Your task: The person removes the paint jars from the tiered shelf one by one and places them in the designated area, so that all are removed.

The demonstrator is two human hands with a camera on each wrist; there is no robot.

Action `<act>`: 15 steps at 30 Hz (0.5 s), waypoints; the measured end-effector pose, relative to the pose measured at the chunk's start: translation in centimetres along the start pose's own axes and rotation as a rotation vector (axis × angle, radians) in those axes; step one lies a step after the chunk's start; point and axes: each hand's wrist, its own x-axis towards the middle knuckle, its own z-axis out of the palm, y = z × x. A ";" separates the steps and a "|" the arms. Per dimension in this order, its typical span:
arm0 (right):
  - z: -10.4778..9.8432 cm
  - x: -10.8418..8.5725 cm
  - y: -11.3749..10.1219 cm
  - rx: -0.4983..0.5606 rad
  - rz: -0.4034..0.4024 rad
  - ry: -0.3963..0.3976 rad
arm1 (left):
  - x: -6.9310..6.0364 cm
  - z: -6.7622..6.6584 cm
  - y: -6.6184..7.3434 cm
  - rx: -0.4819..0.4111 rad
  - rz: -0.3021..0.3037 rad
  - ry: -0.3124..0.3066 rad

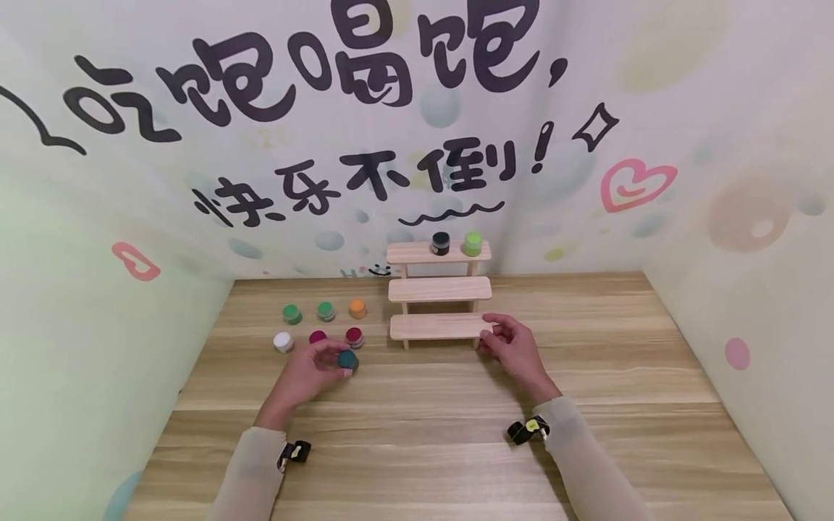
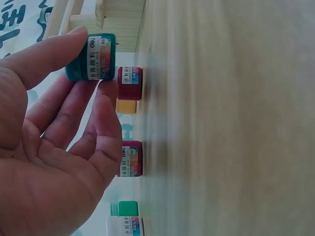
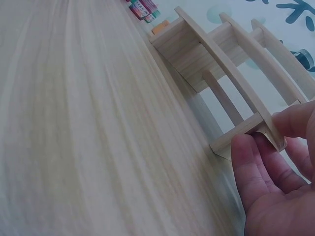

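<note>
Between thumb and fingers, my left hand pinches a teal paint jar, held above the table. A dark red paint jar and a magenta one stand just beyond that hand. My right hand grips the right end of the lowest step of a three-tier wooden stand, thumb on one face and fingers beneath, as the right wrist view shows. On the top step sit a black paint jar and a light green one.
Left of the stand, on the wood-grain table, are two green jars, one of them here, an orange jar and a white jar. A printed curtain wall rises behind the stand.
</note>
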 end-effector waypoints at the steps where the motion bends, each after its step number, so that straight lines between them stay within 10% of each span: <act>1: 0.0 0.0 0.0 0.002 0.000 -0.002 | 0.0 0.0 -0.1 -0.001 -0.005 -0.003; 15: -0.1 -0.1 -0.2 0.003 0.010 0.001 | -0.2 0.5 -0.8 0.006 -0.044 -0.079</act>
